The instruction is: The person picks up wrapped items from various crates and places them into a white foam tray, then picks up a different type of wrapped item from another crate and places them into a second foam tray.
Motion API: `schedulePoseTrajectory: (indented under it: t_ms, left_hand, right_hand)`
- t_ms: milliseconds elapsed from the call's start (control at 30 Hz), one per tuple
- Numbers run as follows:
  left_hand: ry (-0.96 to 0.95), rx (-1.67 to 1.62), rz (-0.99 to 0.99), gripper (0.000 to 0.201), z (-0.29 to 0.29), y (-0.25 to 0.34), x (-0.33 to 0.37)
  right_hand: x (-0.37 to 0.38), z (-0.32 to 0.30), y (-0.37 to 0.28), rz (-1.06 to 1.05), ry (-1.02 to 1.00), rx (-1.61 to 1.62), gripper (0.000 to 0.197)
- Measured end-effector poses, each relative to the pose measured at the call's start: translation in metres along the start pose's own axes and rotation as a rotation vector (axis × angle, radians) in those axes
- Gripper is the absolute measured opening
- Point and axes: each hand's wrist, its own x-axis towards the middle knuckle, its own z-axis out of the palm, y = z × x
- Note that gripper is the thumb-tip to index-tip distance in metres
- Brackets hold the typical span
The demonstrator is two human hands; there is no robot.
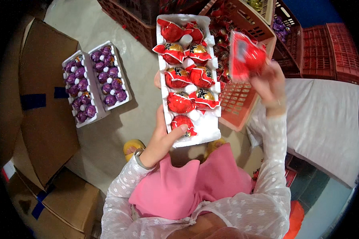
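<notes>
My left hand (160,140) grips the near left corner of a white foam tray (208,130), its thumb resting against a round red packet in the nearest row. Two columns of shiny red plastic packets (177,79), each with a ball-like lump inside, fill the tray's pockets; the nearest right pocket is bare. To the right of the tray, above an orange-red crate, my right hand (270,85) is closed on another red packet (253,57). Motion blurs that packet and the fingers. What is inside the packets cannot be seen.
The orange-red plastic crate (236,104) holds more red packets (222,44). More crates (317,51) stand at the far right, beside a white-covered surface (315,115). On the floor at left, two white trays (96,85) hold purple-wrapped balls. Brown cardboard boxes (48,107) line the left side.
</notes>
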Motion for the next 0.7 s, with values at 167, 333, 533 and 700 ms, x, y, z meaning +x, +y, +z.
schedulePoseTrajectory:
  t_ms: [167, 333, 533, 700]
  left_hand:
    - [-0.033, 0.021, 0.043, 0.071, 0.002, 0.002, 0.003]
    - [-0.031, -0.018, 0.043, 0.070, 0.003, 0.000, 0.002]
    - [-0.034, -0.057, 0.023, 0.069, 0.008, 0.007, 0.002]
    - [-0.023, 0.012, 0.079, 0.070, 0.005, -0.001, 0.003]
  right_hand:
    - [-0.079, 0.026, 0.009, 0.249, -0.291, -0.433, 0.049]
    - [-0.088, 0.054, 0.020, 0.066, -0.265, -1.341, 0.046]
    - [-0.093, 0.080, 0.049, -0.273, -0.262, -1.748, 0.040]
    - [-0.081, 0.079, 0.030, -0.166, -0.504, -1.800, 0.032]
